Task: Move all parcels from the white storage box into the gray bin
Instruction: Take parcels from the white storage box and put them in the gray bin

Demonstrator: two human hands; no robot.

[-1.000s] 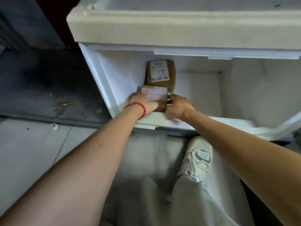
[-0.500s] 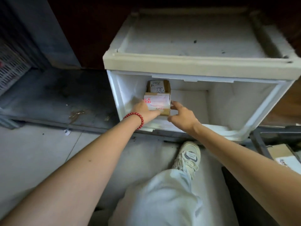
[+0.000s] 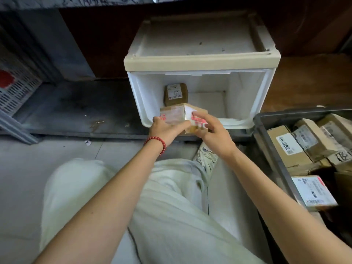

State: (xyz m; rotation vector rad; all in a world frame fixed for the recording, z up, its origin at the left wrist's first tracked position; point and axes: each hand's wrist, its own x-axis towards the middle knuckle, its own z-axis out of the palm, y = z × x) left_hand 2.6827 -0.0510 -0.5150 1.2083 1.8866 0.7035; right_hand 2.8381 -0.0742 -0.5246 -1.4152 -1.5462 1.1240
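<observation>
Now: both hands, left (image 3: 167,128) and right (image 3: 213,130), clamp parcel (image 3: 176,114) from either side for steady carry | outside box (image 3: 202,61) mouth | one parcel remains (image 3: 176,93) | bin (image 3: 266,141) just right, part-filled

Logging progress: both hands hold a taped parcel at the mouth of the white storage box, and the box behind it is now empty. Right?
Not quite. The head view shows one brown parcel inside the white storage box, standing by its back wall. The rest holds: left hand and right hand grip the taped parcel at the opening.
</observation>
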